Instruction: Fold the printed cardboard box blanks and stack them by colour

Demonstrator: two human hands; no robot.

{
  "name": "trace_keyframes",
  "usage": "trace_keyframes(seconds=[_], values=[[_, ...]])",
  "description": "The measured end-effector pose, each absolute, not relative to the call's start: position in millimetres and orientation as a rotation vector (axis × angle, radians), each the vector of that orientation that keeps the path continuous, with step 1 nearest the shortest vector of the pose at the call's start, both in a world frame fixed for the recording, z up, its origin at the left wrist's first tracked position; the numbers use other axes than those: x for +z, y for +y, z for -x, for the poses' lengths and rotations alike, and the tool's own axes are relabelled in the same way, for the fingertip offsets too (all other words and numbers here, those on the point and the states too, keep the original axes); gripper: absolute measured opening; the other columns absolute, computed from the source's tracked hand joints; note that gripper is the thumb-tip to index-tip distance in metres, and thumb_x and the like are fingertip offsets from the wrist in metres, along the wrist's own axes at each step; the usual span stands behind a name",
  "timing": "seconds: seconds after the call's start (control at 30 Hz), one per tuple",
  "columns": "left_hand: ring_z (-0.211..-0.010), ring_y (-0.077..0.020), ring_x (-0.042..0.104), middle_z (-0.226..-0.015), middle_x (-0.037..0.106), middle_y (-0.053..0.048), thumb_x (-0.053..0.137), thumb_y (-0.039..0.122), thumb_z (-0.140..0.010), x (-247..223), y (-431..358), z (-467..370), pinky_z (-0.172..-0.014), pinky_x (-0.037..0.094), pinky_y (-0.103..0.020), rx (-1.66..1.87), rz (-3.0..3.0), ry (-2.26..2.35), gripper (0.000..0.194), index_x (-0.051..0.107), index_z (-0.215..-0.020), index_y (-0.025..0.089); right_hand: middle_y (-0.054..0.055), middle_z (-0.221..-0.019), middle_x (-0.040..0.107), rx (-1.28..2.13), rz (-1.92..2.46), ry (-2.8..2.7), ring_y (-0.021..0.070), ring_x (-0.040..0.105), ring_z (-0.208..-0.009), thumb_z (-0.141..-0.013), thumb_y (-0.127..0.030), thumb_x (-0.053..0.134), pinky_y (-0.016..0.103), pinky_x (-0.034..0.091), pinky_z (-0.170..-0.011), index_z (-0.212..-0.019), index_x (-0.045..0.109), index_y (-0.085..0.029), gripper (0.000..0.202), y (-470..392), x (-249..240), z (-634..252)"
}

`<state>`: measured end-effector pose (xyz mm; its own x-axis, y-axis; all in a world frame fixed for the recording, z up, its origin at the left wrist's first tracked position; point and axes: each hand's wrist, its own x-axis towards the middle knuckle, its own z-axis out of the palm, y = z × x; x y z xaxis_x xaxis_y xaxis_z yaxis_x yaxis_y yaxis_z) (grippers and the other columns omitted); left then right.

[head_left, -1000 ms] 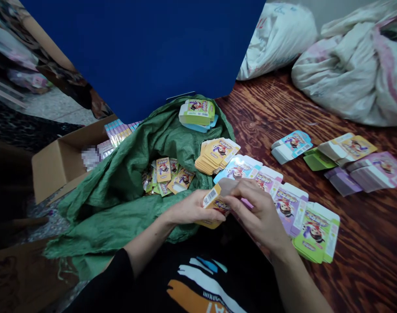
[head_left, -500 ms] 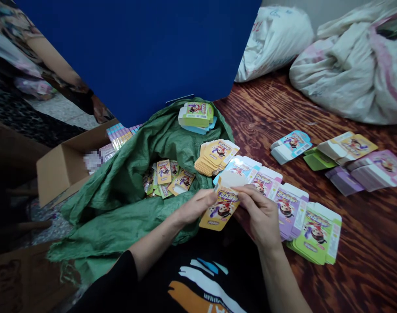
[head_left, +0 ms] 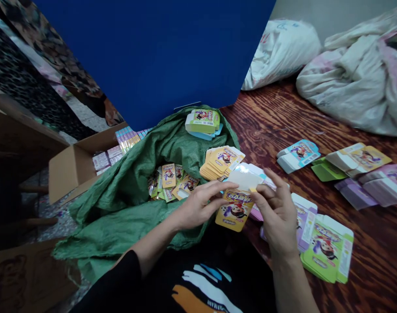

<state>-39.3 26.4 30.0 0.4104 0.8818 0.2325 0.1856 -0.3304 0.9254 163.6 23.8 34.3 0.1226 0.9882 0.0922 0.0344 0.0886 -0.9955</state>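
Between my hands is a small yellow carton (head_left: 234, 213), its white top flap raised and its printed front facing me. My left hand (head_left: 201, 202) grips its left edge between thumb and fingers. At the upper right corner, my right hand (head_left: 276, 208) pinches a side flap. Just beyond lies a fanned stack of yellow cartons (head_left: 221, 161). Flat purple cartons (head_left: 304, 217) and green cartons (head_left: 327, 248) lie to the right, partly behind my right hand. Left of my hands, a green woven sack (head_left: 120, 221) holds small yellow and green packs (head_left: 169, 176).
A blue panel (head_left: 159, 52) stands at the back. White sacks (head_left: 283, 52) rest on the wooden table (head_left: 250, 115). Blue cartons (head_left: 299, 154) and yellow cartons (head_left: 364, 156) lie at right. A cardboard box (head_left: 64, 174) of packs stands left, near another person's clothing (head_left: 25, 74).
The yellow carton has turned more upright, with its top flap raised higher. My right hand has shifted to its corner flap, and my left fingers have stretched across its top edge. The view has shifted slightly.
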Motion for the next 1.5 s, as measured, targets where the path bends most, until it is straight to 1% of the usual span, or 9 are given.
trace_keyframes(seconds=[0.17,0.27,0.57,0.73,0.83,0.97,1.17,1.37,1.5], values=[[-0.103,-0.0200,0.069,-0.122,0.068,-0.008,0.061,0.027,-0.099,23.1,23.8,44.5,-0.088,0.057,-0.032,0.938,-1.562,0.965,0.034,0.055,-0.132,0.023,0.004,-0.104,0.075,1.104,1.120,-1.414,0.0223,0.070,-0.101,-0.089,-0.035,0.074,0.034,0.056,-0.087,-0.092,0.072,-0.027,0.009,28.6,34.5,-171.8],[-0.094,-0.0180,0.071,-0.118,0.068,-0.008,0.064,0.025,-0.096,20.9,20.7,45.2,-0.083,0.057,-0.030,0.937,-1.410,0.960,0.038,0.047,-0.130,0.022,0.006,-0.106,0.076,1.125,1.079,-1.475,0.0233,0.070,-0.103,-0.090,-0.038,0.073,0.035,0.055,-0.088,-0.085,0.069,-0.025,0.014,28.4,35.2,-166.9],[-0.089,-0.0174,0.071,-0.118,0.068,-0.007,0.064,0.024,-0.096,21.0,18.2,51.1,-0.081,0.055,-0.031,0.798,-1.506,0.951,0.051,0.042,-0.141,0.025,0.002,-0.073,0.073,1.249,1.296,-1.293,0.0168,0.066,-0.066,-0.076,-0.042,0.084,0.027,0.053,-0.062,-0.080,0.075,-0.021,0.023,33.0,32.9,-159.3],[-0.086,-0.0167,0.071,-0.115,0.068,-0.005,0.066,0.024,-0.094,12.8,17.1,48.0,-0.076,0.054,-0.029,0.793,-1.457,0.915,0.053,0.042,-0.141,0.026,0.005,-0.073,0.076,1.341,1.245,-1.329,0.0197,0.069,-0.070,-0.068,-0.045,0.089,0.029,0.056,-0.065,-0.068,0.076,-0.022,0.026,35.9,34.4,-169.3],[-0.085,-0.0165,0.070,-0.114,0.067,-0.006,0.067,0.025,-0.094,8.4,17.3,47.2,-0.074,0.054,-0.028,0.788,-1.393,0.894,0.053,0.042,-0.141,0.026,0.007,-0.086,0.080,1.409,1.214,-1.283,0.0228,0.072,-0.082,-0.075,-0.049,0.085,0.033,0.058,-0.074,-0.076,0.082,-0.024,0.025,26.0,27.6,-171.9],[-0.081,-0.0143,0.068,-0.113,0.066,-0.005,0.066,0.024,-0.094,6.9,17.0,48.9,-0.074,0.053,-0.027,0.787,-1.341,0.888,0.054,0.044,-0.143,0.027,0.004,-0.102,0.080,1.369,1.199,-1.188,0.0225,0.073,-0.098,-0.083,-0.043,0.081,0.033,0.058,-0.086,-0.096,0.084,-0.031,0.018,4.0,10.0,-171.3],[-0.080,-0.0133,0.065,-0.109,0.064,-0.004,0.064,0.024,-0.095,9.2,14.4,51.8,-0.072,0.052,-0.025,0.729,-1.357,0.857,0.053,0.049,-0.146,0.026,0.004,-0.104,0.080,1.323,1.171,-1.358,0.0206,0.073,-0.099,-0.089,-0.038,0.077,0.032,0.058,-0.088,-0.102,0.084,-0.033,0.016,-5.4,1.7,-173.2],[-0.086,-0.0152,0.067,-0.119,0.064,-0.007,0.065,0.027,-0.095,10.3,16.6,55.3,-0.075,0.055,-0.027,0.848,-1.306,0.851,0.056,0.049,-0.148,0.026,0.002,-0.126,0.074,1.400,1.187,-1.131,0.0226,0.070,-0.112,-0.088,-0.041,0.078,0.035,0.058,-0.094,-0.121,0.077,-0.039,0.033,-2.1,5.1,-160.6],[-0.086,-0.0153,0.068,-0.120,0.066,-0.007,0.068,0.026,-0.094,7.5,18.1,60.5,-0.074,0.056,-0.026,0.910,-1.349,0.881,0.058,0.049,-0.148,0.027,0.001,-0.120,0.075,1.372,1.180,-1.015,0.0215,0.070,-0.111,-0.087,-0.038,0.079,0.034,0.058,-0.094,-0.116,0.078,-0.038,0.029,-3.9,1.5,-151.6]])
